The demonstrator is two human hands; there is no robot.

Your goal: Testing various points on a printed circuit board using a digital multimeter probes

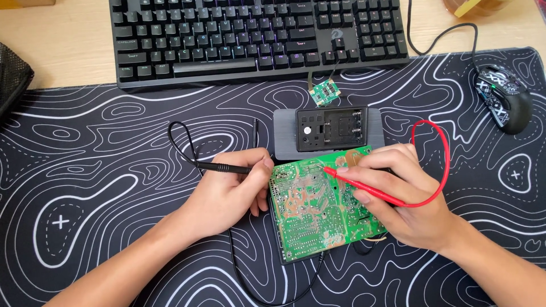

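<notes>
Both forearms came in from the bottom edge, nearest the lens, over a black desk mat (85,187) with white contour lines. Left hand (227,193) was curled shut on a black probe (224,167), pinched between thumb and fingers, tip end pointing toward the left edge of a green circuit board (307,210); whether the tip touched the board could not be told, fingers hid it. Black lead (181,139) looped up left of that hand, then ran under the wrist and curved below the board. Right hand (409,199) was clamped on a red probe (364,185), held like a pen, tip resting on the board's upper middle. Red lead (441,153) arced above and right of that hand. Board lay tilted at mat centre, solder side up, right edge covered by the right fingers, top edge just over a grey box (284,133) with an open black compartment (330,128). Small green board (325,92) sat just above the box, near the keyboard (256,40) front edge. Keyboard overlapped the mat's top edge on a wooden desk (57,45). Mouse (503,99) sat far right, well apart from the hands. Black mesh item (11,77) poked in at the left edge. Open mat lay to the left of the left hand and lower right.
</notes>
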